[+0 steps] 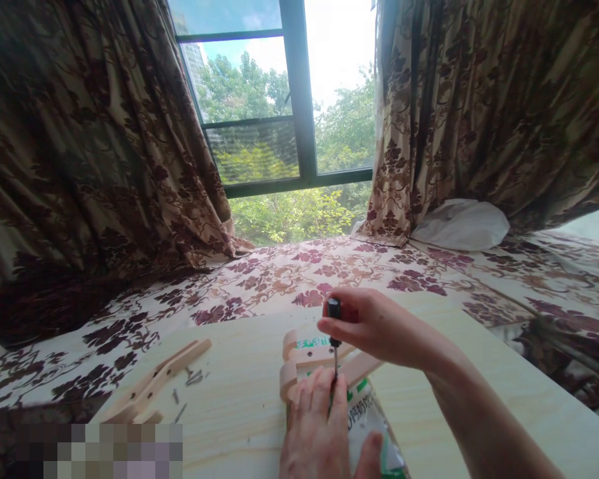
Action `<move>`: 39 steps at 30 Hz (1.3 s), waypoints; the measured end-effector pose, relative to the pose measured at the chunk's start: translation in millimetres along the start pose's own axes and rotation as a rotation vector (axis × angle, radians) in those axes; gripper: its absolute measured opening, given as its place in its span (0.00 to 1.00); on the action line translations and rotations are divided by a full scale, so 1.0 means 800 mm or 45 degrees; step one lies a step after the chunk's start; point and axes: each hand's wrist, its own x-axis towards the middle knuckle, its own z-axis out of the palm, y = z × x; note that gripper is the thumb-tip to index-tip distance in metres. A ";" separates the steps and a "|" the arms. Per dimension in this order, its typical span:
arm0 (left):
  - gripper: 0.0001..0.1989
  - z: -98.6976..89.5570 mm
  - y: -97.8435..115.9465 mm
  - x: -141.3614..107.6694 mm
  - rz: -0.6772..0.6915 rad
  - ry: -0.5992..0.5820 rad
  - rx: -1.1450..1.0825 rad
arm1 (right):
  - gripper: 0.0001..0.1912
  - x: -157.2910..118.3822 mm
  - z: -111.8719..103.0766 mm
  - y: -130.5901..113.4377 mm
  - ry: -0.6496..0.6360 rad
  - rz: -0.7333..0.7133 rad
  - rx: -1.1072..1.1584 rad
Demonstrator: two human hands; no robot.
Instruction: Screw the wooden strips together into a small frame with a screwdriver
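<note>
A screwdriver (334, 311) with a black handle stands upright in my right hand (362, 326), its fingers closed round the handle. The thin shaft points down to a pale wooden piece (289, 380) with a rounded end. My left hand (317, 419) lies over that piece and holds it down, fingers close to the screwdriver's tip; the tip itself is hidden. A second wooden piece (299, 356) with a dark hole lies just beyond. Under them is a white and green plastic packet (374, 432) with printed characters.
More wooden pieces (167, 376) lie at the left of the pale board (239, 372), with several loose screws (194, 378) beside them. Flowered cloth (289, 273) spreads beyond the board. A white bag (462, 225) rests by the right curtain (397, 166), near the window (307, 100).
</note>
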 end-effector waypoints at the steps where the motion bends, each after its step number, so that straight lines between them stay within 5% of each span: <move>1: 0.27 0.000 0.000 0.000 -0.002 0.004 -0.004 | 0.09 -0.002 -0.001 -0.001 -0.042 -0.017 0.028; 5: 0.27 0.002 0.000 0.000 -0.003 0.023 -0.033 | 0.10 -0.004 -0.002 -0.002 -0.114 -0.047 0.092; 10: 0.27 -0.001 -0.009 0.001 0.097 0.024 0.041 | 0.14 0.000 0.000 0.000 0.036 0.021 0.009; 16: 0.27 -0.002 -0.006 0.001 0.040 -0.009 0.051 | 0.04 -0.008 -0.005 -0.011 -0.079 -0.090 0.042; 24: 0.28 0.010 -0.011 -0.006 0.080 0.012 0.042 | 0.12 -0.001 -0.002 -0.006 0.030 -0.024 -0.006; 31: 0.27 0.008 -0.012 -0.004 0.100 -0.003 0.060 | 0.07 -0.008 -0.008 -0.014 -0.130 -0.088 0.108; 39: 0.27 0.014 -0.015 -0.006 0.115 0.000 0.089 | 0.12 -0.002 -0.004 -0.005 0.002 -0.040 0.024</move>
